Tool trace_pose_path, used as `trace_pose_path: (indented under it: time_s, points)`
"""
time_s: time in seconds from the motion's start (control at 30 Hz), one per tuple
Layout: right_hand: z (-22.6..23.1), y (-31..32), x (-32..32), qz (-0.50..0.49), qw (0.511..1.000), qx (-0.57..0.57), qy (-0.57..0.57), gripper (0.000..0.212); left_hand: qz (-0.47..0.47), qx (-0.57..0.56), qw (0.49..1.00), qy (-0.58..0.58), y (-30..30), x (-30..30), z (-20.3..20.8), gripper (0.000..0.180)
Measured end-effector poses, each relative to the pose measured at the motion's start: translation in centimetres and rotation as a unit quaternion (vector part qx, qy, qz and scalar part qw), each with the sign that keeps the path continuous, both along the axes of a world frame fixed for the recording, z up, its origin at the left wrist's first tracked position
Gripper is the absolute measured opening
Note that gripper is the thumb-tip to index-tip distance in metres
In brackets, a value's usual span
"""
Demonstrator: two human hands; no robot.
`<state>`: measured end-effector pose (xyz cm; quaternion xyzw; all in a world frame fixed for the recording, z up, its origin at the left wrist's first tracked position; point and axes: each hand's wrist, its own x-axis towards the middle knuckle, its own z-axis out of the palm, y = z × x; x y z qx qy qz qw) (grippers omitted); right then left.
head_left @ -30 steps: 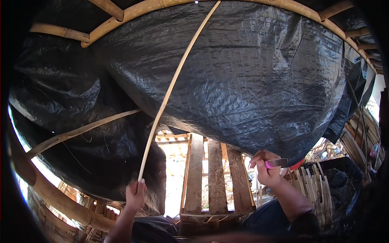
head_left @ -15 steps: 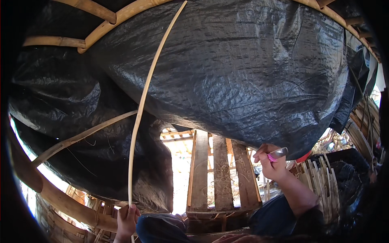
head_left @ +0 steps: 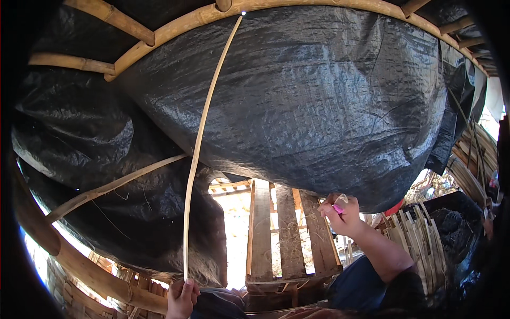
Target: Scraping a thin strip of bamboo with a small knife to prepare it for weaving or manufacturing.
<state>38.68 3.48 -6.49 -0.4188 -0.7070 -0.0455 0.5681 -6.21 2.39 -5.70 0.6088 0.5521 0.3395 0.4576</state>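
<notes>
My left hand (head_left: 182, 299), low in the picture, is closed round the bottom end of a long pale bamboo strip (head_left: 198, 138). The strip stands nearly upright, bending slightly to the right toward its tip, which comes close to the bamboo beam overhead. Off to the right, my raised right hand (head_left: 344, 220) is closed on a small knife; a bit of its pink handle (head_left: 338, 209) shows between the fingers. The knife's short blade (head_left: 342, 199) is seen less broadly at this angle. Strip and knife are well apart.
Black plastic sheeting (head_left: 297, 106) hangs ahead under a curved bamboo beam (head_left: 180, 25). A slatted wooden bench (head_left: 289, 234) with thin curled shavings stands before me. A thick bamboo pole (head_left: 95, 268) crosses at lower left. Split bamboo slats (head_left: 419, 234) stand at right.
My left hand has shifted right and slightly down with the bamboo strip. My right hand has moved a little left, and the knife has turned. The whole view has shifted slightly.
</notes>
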Motion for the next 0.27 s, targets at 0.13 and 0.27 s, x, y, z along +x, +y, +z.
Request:
trace_pose_path:
  time_s: [0.13,0.27]
  points:
    - [0.38,-0.08,-0.37,0.002,1.0,0.017,-0.016,0.022,-0.024,-0.037,0.998,-0.051,0.24,-0.46,-0.43,0.048]
    - [0.51,-0.47,-0.2,-0.001,1.0,0.0,-0.005,0.022,-0.057,-0.079,0.989,-0.108,0.82,-1.03,-0.67,0.048]
